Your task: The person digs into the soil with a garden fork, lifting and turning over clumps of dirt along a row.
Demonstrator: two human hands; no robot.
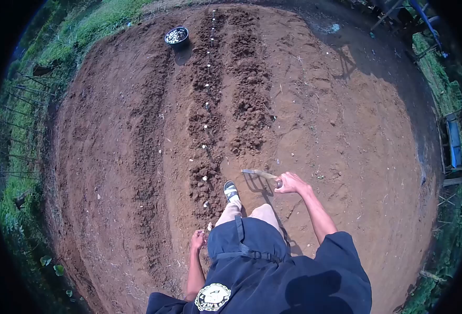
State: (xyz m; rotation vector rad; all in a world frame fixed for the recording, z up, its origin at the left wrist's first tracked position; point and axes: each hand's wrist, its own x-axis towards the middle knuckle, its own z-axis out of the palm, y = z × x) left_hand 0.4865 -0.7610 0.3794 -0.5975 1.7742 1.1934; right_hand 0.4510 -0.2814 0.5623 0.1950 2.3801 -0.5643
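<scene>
My right hand (pixel 289 183) is wrapped round the handle of a hand tool (pixel 262 174), whose metal end points left above the soil. Low beside my left hip, my left hand (pixel 198 239) has its fingers bent close to a small pale piece (pixel 209 226); whether it grips anything is too small to tell. A row of pale pieces (pixel 205 178) lies along a furrow of loose soil (pixel 199 196), running away from me. My foot in a striped sandal (pixel 231 189) stands just right of that row.
A black bucket (pixel 177 37) of pale pieces stands at the far end, left of the row. A ridge of clods (pixel 249 94) runs right of the furrow. Grass (pixel 100 26) borders the plot, and blue objects (pixel 455 141) stand at the right edge.
</scene>
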